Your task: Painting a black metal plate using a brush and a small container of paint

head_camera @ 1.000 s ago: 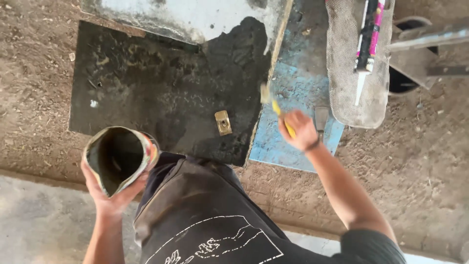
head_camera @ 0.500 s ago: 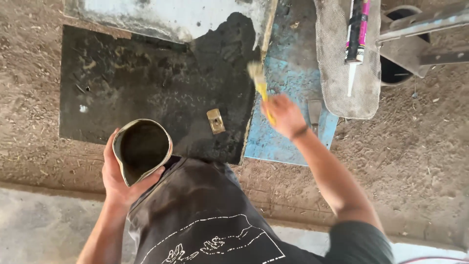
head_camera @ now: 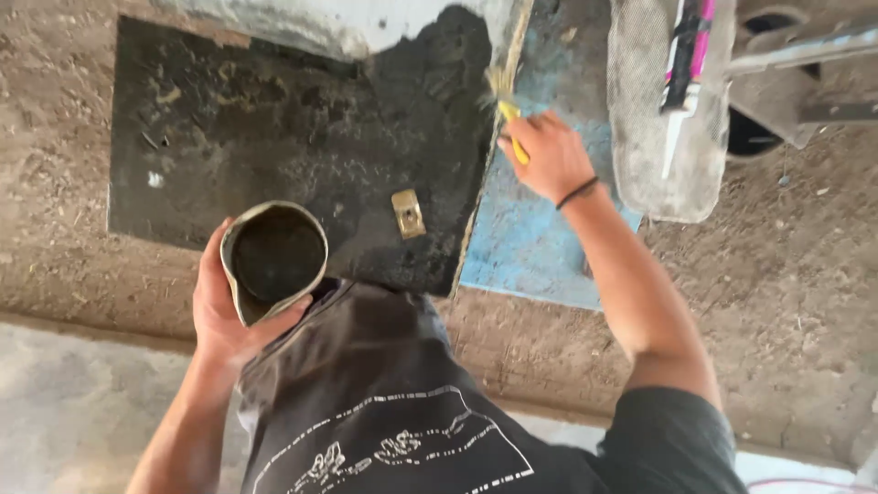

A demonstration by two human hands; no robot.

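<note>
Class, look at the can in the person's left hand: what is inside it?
The can, held by the left hand, shows a dark, black interior, like the black coating on the board. Its depth and bottom stay hidden in shadow.

A dented, grimy can [head_camera: 274, 261] of dark liquid is held upright, mouth up (rim bent), over the black-coated board [head_camera: 274, 155], while a yellow-handled brush [head_camera: 506, 108] is pressed bristles-first against the board's right edge.
</note>
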